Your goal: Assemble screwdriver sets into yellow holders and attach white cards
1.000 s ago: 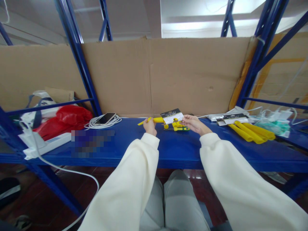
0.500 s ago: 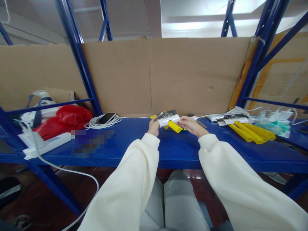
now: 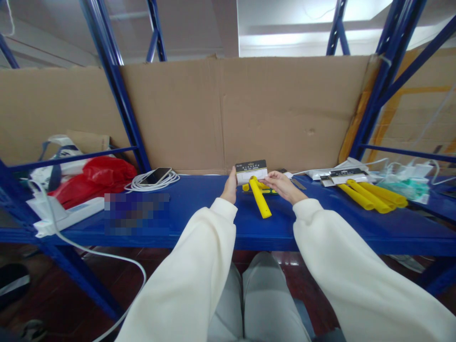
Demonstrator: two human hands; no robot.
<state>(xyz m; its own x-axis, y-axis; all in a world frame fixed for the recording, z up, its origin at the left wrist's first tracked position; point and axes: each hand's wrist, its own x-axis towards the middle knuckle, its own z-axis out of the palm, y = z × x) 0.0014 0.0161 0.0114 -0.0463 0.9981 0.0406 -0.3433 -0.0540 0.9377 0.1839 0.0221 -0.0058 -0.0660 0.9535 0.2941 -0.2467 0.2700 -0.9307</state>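
Over the middle of the blue shelf, my left hand (image 3: 230,187) grips the left edge of a black-and-white packaging card (image 3: 251,171). A yellow tube-like piece (image 3: 261,201) hangs from the card, slanting down toward me. My right hand (image 3: 283,186) has thumb and forefinger pinched at the card's lower right corner, beside the tube. Whether those fingertips hold the card or part of the tube is too small to tell. Behind the tube, more yellow and dark pieces (image 3: 270,190) lie on the shelf, partly covered.
Right of my hands lies a stack of yellow tubes (image 3: 370,195) with black-and-white cards. White cables (image 3: 390,171) are at far right. To the left are a phone (image 3: 156,175) on a coiled white cable (image 3: 172,177), a red bag (image 3: 107,173) and a white power strip (image 3: 80,212). Cardboard (image 3: 228,114) stands behind.
The card has tilted upright, showing its printed face more. The yellow tube has swung down and now shows at greater length. My left hand has turned with the card; my right hand barely moved.
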